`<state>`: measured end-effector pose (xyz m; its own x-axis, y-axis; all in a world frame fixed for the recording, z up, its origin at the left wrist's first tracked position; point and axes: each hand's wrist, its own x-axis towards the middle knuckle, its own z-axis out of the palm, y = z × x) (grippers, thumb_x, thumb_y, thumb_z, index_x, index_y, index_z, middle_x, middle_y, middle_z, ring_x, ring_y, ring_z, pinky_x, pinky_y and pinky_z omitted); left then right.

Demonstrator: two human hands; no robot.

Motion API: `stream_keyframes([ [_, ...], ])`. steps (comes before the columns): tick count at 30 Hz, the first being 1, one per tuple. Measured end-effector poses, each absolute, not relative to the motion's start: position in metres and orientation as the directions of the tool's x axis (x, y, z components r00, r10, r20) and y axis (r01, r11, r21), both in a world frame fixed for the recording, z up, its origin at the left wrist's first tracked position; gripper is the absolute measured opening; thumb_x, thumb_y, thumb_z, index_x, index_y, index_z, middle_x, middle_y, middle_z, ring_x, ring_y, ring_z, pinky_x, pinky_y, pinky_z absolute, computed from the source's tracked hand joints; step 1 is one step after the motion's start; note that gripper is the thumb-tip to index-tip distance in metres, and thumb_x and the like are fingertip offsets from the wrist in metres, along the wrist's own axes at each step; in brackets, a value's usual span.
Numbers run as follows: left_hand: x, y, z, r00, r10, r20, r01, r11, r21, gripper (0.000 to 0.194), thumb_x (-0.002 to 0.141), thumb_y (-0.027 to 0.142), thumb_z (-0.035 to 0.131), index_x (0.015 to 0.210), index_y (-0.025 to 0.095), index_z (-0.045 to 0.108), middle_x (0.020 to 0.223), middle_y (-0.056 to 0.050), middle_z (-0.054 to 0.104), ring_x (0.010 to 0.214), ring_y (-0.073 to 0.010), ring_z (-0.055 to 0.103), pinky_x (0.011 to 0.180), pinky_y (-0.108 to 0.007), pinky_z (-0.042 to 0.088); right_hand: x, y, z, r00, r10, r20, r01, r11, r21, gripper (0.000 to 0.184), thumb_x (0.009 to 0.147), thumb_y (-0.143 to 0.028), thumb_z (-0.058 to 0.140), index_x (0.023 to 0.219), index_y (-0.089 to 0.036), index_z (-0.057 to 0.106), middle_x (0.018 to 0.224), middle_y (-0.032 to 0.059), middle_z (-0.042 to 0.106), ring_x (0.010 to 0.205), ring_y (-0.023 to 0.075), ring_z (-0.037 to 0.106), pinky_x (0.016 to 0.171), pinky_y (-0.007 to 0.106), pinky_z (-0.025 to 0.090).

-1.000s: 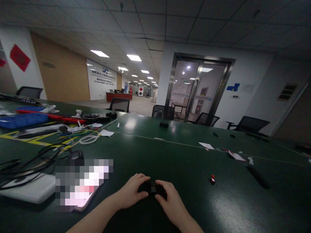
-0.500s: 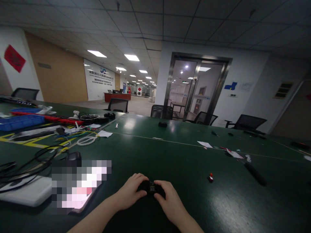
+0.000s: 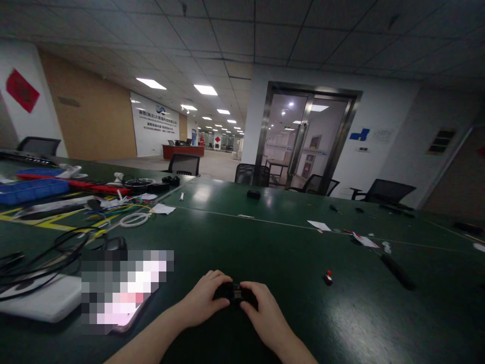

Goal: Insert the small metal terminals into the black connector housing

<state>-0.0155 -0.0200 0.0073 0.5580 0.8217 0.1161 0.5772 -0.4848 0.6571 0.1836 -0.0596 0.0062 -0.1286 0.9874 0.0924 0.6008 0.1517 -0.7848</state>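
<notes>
Both my hands hold a small black device (image 3: pixel 237 292) low over the green table, near the bottom middle of the view. A small brassy or metallic part shows at its centre; its exact kind cannot be made out. My left hand (image 3: pixel 206 298) is closed around its left end, thumb on the near side and fingers over the far side. Around the right end my right hand (image 3: pixel 263 306) is closed in the same way. The fingers hide most of both ends. Left of my left hand lies a phone-like slab (image 3: pixel 132 322), its upper face pixelated.
The green table (image 3: pixel 280 253) spreads widely. At left are a white box (image 3: pixel 49 303), black cables (image 3: pixel 64 247), a coiled white cable (image 3: pixel 134 219) and blue trays (image 3: pixel 34 191). A small red-topped item (image 3: pixel 328 277) and a dark-handled tool (image 3: pixel 397 271) lie to the right.
</notes>
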Motion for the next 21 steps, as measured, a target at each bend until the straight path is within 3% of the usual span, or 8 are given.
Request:
stream_keyframes([
  [12, -0.0146, -0.0215, 0.0101, 0.550, 0.826, 0.127, 0.563, -0.478, 0.674, 0.045, 0.072, 0.029, 0.061, 0.115, 0.026, 0.051, 0.111, -0.003, 0.053, 0.102, -0.0213, 0.046, 0.091, -0.034, 0.036, 0.1823, -0.0596, 0.0083, -0.149, 0.985, 0.091, 0.648, 0.166, -0.743, 0.036, 0.071, -0.021, 0.055, 0.107, -0.027, 0.057, 0.110, 0.0010, 0.057, 0.106, 0.0196, 0.051, 0.092, 0.033, 0.037],
  [21, -0.0148, -0.0217, 0.0087, 0.542, 0.834, 0.105, 0.587, -0.465, 0.663, 0.042, 0.073, 0.028, 0.059, 0.114, 0.026, 0.052, 0.109, -0.003, 0.053, 0.101, -0.0216, 0.046, 0.088, -0.034, 0.037, 0.1807, -0.0623, 0.0114, -0.142, 0.978, 0.151, 0.567, 0.205, -0.798, 0.032, 0.068, -0.024, 0.059, 0.098, -0.031, 0.062, 0.106, -0.0004, 0.059, 0.102, 0.0231, 0.052, 0.089, 0.039, 0.039],
])
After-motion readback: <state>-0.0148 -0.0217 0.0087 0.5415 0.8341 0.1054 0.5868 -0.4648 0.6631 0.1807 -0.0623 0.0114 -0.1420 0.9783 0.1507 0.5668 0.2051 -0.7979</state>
